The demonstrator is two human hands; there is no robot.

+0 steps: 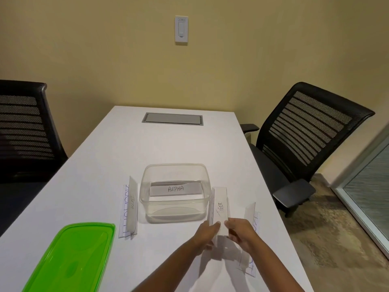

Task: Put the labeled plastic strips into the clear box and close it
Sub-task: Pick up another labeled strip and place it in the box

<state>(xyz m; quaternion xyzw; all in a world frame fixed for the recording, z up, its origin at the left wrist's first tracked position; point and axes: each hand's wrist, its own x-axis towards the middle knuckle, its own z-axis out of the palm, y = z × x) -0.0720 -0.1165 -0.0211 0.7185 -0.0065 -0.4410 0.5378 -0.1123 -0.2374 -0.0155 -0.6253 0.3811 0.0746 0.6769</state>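
Since both hands pinch near end of TIGER strip [220,209], left hand [207,233] and right hand [242,232] closed on it, long axis runs straight away from them. Clear box [175,211] sits just ahead-left, closer to left hand, so needs swing leftward, probably.

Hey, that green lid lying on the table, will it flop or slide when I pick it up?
The green lid looks thin and glossy, so it probably flexes a little and feels light. Lying flat on the smooth table, it may slide rather than lift cleanly.
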